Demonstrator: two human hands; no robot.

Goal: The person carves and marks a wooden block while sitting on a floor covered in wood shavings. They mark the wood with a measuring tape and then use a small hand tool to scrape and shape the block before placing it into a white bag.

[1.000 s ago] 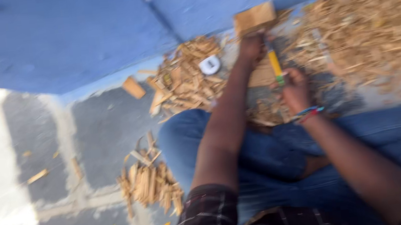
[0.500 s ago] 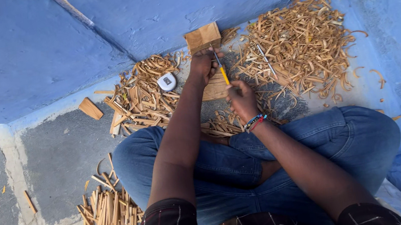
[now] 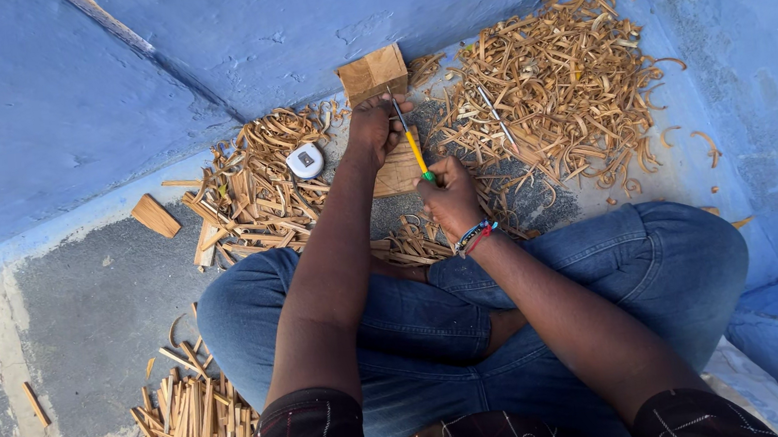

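I sit cross-legged on the floor in blue jeans. My left hand (image 3: 371, 128) presses down on a small flat wooden piece (image 3: 397, 171) in front of my knees. My right hand (image 3: 451, 197), with beaded bracelets at the wrist, grips a tool with a yellow and green handle (image 3: 417, 154) whose metal blade points up toward the left hand's fingers, against the wood. A square wooden block (image 3: 374, 74) stands just beyond the left hand, against the blue wall.
A big heap of curled wood shavings (image 3: 559, 82) lies at right, with another thin metal tool (image 3: 495, 116) on it. Flat wood offcuts (image 3: 244, 191) and a small white tape measure (image 3: 305, 161) lie at left. A bundle of cut sticks (image 3: 192, 417) lies by my left knee.
The view swung and steadied from a blurred frame. Both hands stay at the wooden piece; the tool remains in the right hand with little visible movement.
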